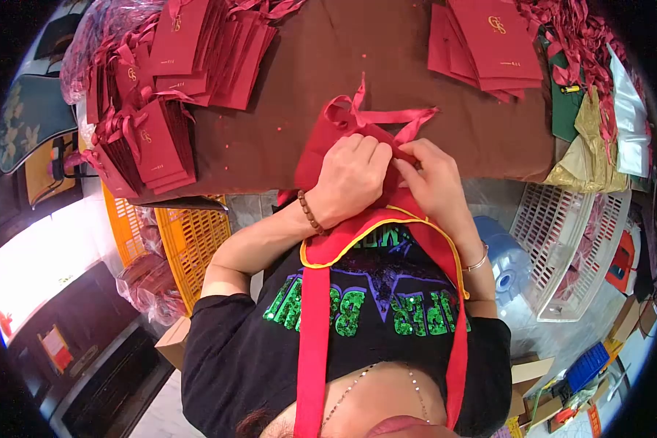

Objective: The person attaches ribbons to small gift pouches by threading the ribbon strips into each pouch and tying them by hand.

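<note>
Ribbon (393, 117) runs crosswise just beyond left hand (354, 174) and right hand (434, 177), tail nearer right; fingers bent, whether pinching cannot tell.

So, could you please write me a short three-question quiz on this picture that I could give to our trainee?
1. Open question: What is worn on the wrist of the left hand?
2. True or false: The white crate stands on the person's right side, below the level of the brown tabletop.
3. Fill the gap: The left hand and the right hand are close together at a red item, and a loose ____ lies spread beyond them on the table.

Key:
1. A brown beaded bracelet.
2. True.
3. Ribbon.
</note>
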Demonstrator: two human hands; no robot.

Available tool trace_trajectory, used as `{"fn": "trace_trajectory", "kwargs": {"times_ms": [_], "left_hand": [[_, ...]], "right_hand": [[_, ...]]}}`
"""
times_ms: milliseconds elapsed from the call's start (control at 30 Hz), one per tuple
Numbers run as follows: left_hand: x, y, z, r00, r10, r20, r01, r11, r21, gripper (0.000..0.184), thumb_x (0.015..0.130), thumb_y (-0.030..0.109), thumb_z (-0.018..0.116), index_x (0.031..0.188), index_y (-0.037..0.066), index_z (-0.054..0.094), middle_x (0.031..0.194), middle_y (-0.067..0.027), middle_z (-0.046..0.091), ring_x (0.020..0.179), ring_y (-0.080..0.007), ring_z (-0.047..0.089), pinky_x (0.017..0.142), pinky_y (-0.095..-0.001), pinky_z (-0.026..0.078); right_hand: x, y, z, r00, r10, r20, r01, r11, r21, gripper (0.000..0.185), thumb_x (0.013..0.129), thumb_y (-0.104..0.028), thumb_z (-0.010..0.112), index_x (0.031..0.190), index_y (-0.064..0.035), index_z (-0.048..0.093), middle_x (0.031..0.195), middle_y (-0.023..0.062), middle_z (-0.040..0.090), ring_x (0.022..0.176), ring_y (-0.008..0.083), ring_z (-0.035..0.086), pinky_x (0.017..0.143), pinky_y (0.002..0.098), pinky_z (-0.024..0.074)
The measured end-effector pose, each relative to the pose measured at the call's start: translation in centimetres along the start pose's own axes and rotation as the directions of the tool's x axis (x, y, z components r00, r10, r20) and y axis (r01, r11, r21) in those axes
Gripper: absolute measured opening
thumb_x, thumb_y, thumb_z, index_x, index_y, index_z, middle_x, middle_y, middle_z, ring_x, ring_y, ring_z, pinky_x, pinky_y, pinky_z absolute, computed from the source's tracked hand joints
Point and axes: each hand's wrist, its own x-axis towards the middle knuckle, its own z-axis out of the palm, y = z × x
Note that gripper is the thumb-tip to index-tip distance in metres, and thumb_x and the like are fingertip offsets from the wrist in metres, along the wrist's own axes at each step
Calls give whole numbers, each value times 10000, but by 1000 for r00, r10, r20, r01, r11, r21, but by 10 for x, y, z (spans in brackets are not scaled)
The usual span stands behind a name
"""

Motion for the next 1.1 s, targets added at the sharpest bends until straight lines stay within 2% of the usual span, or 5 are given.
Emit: {"fn": "trace_trajectory", "kwargs": {"times_ms": [167, 267, 433, 900, 1100], "left_hand": [[-7, -6, 4, 999, 35, -35, -37, 997, -69, 137, 698, 85, 548, 820, 24, 555, 753, -77, 530, 706, -215, 526, 651, -333, 425], [-3, -13, -12, 997, 81, -8, -81, 996, 23, 134, 715, 124, 554, 841, 90, 585, 817, -22, 540, 770, -174, 522, 744, -352, 359], [3, -18, -14, 990, 123, -73, -118, 990, 73, 61, 703, 139, 567, 757, 110, 564, 865, 0, 527, 820, -163, 508, 722, -347, 342], [-4, -27, -12, 984, 125, -128, -150, 966, -208, 72, 712, 120, 598, 771, 83, 577, 899, -44, 551, 753, -197, 516, 634, -330, 373], [-12, -8, -4, 963, 10, -269, -32, 996, -78, 118, 696, 114, 664, 784, 78, 595, 863, -37, 554, 719, -200, 509, 619, -330, 375]], "right_hand": [[1, 1, -2, 999, 43, 20, -44, 996, 73, 173, 836, -22, 605, 983, 63, 572, 837, 96, 546, 704, 135, 597, 565, 249, 543], [3, 1, 1, 999, 39, 34, -41, 997, 70, 171, 835, -24, 608, 980, 61, 576, 831, 92, 547, 679, 129, 594, 548, 246, 527], [2, -3, 3, 998, -56, -9, 56, 998, 17, 166, 832, -27, 613, 971, 58, 582, 831, 92, 556, 628, 137, 596, 529, 243, 501], [0, -9, -1, 997, -69, 25, 67, 996, 61, 164, 826, -20, 614, 976, 44, 595, 853, 96, 573, 624, 147, 587, 542, 253, 476], [-2, -3, 12, 994, -96, -59, 99, 993, 61, 148, 807, -24, 629, 941, 33, 607, 844, 98, 579, 631, 154, 594, 546, 266, 471]]}}
